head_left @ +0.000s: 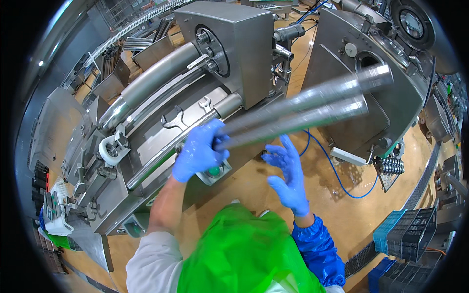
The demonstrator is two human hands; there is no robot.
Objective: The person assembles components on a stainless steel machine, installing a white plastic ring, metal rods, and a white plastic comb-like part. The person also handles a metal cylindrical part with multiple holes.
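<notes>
In my gloved left hand (199, 150) are the near ends of two long metal tubes (312, 115), gripped side by side. They stretch out to the right and upward, slightly blurred by motion. My right hand (288, 176), in a blue glove, is beneath the tubes with fingers and thumb spread, holding nothing and apart from them. Behind my left hand lies the steel bed of a machine (161, 141). An open-ended wrench (173, 119) and a smaller wrench (205, 104) rest on it. A slim steel bar (161, 163) runs along its near edge, beside my left hand.
The machine's steel housing (234, 44) rises at the back, a thick tube (161, 75) reaching from it. A large steel machine (361, 93) stands right. A blue hose (342, 190) loops across the tan floor (312, 219). Dark crates (410, 234) stand at lower right.
</notes>
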